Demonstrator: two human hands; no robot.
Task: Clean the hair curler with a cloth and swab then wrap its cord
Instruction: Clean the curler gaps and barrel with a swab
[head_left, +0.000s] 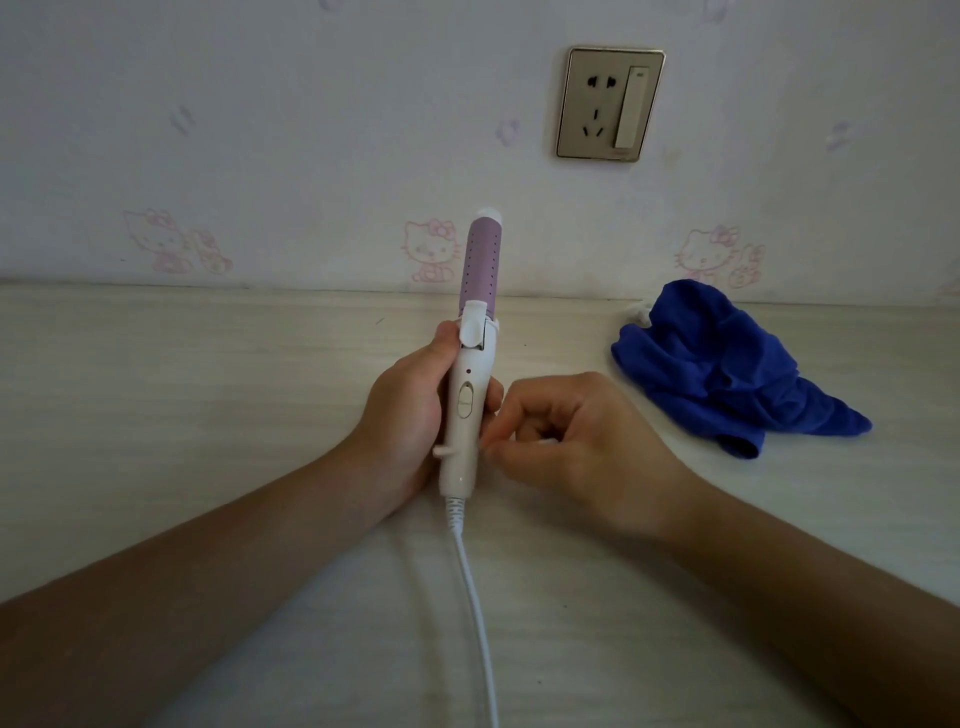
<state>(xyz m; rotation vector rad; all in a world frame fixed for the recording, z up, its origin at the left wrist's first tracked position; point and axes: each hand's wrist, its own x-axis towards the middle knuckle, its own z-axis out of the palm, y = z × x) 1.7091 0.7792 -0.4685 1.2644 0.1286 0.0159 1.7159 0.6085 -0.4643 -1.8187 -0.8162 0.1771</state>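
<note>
head view: left hand (400, 410) grips the curler (469, 379), right hand (576, 441) curls beside it, contents unclear, blue cloth (727, 364) off right.

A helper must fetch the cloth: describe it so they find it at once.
Start at the beige wall socket. Below and right of it, on the pale wooden tabletop, lies a crumpled blue cloth. Nothing else there is blue.

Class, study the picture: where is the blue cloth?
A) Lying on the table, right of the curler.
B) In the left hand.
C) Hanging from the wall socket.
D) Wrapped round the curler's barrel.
A: the blue cloth lies crumpled on the table, apart from the hair curler that the left hand grips.
</note>
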